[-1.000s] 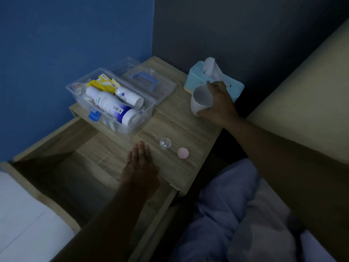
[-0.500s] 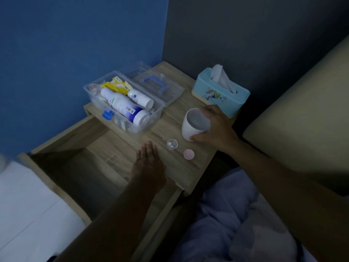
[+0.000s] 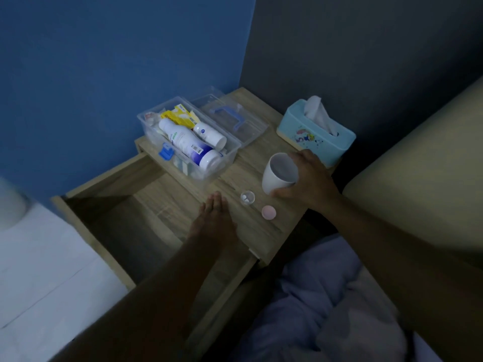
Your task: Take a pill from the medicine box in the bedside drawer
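Medicine box (image 3: 188, 145): clear plastic, rectangular, open; it stands on the bench top at the back left, not in the drawer.
Lid (image 3: 230, 118): clear, with a blue handle, lying just beside the box.
Box contents: two white cylindrical bottles on their sides, yellow cartons, a blue clip.
Pills: two small white ones in a small clear round container (image 3: 247, 197), between the two hands; its pink round cap (image 3: 269, 212) lies just beside it.
Change, head view: the white cup (image 3: 279, 173) has come from beside the tissue box (image 3: 316, 131) towards the front of the bench, near the pill container; the view has also shifted.
Meaning: the pill appears ready and the drink brought close, so swallowing is probably next.
Right hand (image 3: 308, 181): wrapped around the cup, smooth, matte, tapered.
Left hand (image 3: 213, 223): flat, fingers extended, gripping nothing, resting at the bench edge.
Bench (image 3: 274, 236): pale wood grain.
Drawer (image 3: 117, 212): pulled out, interior dark.
Bedding (image 3: 313, 309): soft, crumpled fabric.
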